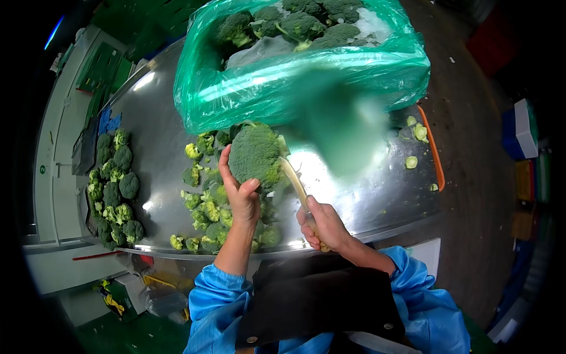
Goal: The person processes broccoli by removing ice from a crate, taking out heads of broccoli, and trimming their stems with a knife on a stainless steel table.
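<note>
My left hand (pixel 242 188) grips a large broccoli head (pixel 254 155) from its left and near side, holding it above a steel table (pixel 166 132). In my right hand (pixel 325 225) is a knife (pixel 294 179) with a curved, stained blade. Its tip meets the right side of the broccoli head, by the pale stem; whether it has cut in I cannot tell. Beneath and left of my left hand lie several cut broccoli florets (pixel 212 210). A green blur hides part of the table and bag to the right of the broccoli.
A green plastic bag (pixel 247 95) at the far side holds several broccoli heads (pixel 303 25) and ice (pixel 371 22). More broccoli pieces (pixel 112 192) line the table's left end. Stem offcuts (pixel 420 132) lie at the right, by an orange edge (pixel 431 150).
</note>
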`<state>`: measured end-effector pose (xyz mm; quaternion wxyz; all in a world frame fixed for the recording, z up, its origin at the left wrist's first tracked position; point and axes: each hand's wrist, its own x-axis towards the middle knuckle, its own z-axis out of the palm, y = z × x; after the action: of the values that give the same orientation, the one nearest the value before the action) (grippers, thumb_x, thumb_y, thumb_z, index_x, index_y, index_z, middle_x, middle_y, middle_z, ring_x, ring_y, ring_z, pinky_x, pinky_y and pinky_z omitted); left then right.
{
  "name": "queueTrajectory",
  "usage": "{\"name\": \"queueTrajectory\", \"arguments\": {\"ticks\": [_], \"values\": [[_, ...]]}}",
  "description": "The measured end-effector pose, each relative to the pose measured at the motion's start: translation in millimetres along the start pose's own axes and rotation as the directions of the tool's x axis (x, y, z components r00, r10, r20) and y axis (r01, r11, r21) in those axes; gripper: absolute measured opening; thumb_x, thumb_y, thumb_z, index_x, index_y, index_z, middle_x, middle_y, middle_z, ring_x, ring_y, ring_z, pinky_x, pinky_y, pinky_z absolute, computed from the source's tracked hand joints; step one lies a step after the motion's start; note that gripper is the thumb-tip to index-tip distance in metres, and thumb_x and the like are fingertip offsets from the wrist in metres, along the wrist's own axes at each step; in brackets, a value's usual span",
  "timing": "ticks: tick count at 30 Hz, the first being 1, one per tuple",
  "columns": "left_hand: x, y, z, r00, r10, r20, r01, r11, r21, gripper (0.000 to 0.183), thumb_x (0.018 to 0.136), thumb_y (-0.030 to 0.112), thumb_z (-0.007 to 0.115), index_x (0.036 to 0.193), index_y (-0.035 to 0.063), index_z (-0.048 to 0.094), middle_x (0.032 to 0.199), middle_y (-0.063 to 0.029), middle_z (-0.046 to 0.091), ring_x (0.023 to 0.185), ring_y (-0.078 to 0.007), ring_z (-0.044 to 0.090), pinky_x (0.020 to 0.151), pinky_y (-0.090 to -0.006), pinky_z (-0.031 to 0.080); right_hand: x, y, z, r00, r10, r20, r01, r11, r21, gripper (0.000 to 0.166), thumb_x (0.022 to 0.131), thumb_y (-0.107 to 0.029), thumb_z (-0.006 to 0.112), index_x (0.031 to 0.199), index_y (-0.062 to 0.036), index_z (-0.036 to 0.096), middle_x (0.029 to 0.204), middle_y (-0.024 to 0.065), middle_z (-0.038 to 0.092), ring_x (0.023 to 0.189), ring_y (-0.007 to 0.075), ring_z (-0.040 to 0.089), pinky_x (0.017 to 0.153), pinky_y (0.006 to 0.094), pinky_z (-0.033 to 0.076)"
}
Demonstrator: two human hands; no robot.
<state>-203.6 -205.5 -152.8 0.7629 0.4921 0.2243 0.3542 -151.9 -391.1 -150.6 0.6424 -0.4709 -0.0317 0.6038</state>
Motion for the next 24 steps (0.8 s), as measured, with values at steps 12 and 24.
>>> {"name": "queueTrajectory", "arguments": {"ticks": [12, 24], "values": [[17.1, -3.8, -38.0, 0.984, 0.159, -0.080, -0.143, 0.974, 0.176, 0.093, 0.060, 0.023, 0.076, 0.141, 0.0089, 0.034, 0.137, -0.0108, 0.039, 0.125, -0.0265, 0.043, 0.105, -0.0389, 0.036, 34.7, 23.0, 46.0, 0.953, 0.098, 0.286, -0.195, 0.922, 0.333, 0.054, 0.101, -0.055, 0.025, 0.077, -0.0098, 0.042, 0.052, -0.0002, 0.033, 0.036, 0.0100, 0.033, 0.031, 0.0287, 0.029], [36.3, 21.9, -158.6, 0.916, -0.383, -0.121, 0.289, 0.838, -0.463, 0.069, 0.089, 0.055, 0.037, 0.140, 0.0092, 0.041, 0.140, -0.0166, 0.045, 0.125, -0.0349, 0.048, 0.103, -0.0492, 0.042, 43.5, 27.3, 28.2, 0.992, -0.083, -0.097, 0.074, 0.993, -0.089, 0.046, 0.103, -0.045, 0.034, 0.079, -0.0095, 0.050, 0.052, -0.0018, 0.041, 0.037, 0.0087, 0.038, 0.035, 0.0223, 0.032]]}}
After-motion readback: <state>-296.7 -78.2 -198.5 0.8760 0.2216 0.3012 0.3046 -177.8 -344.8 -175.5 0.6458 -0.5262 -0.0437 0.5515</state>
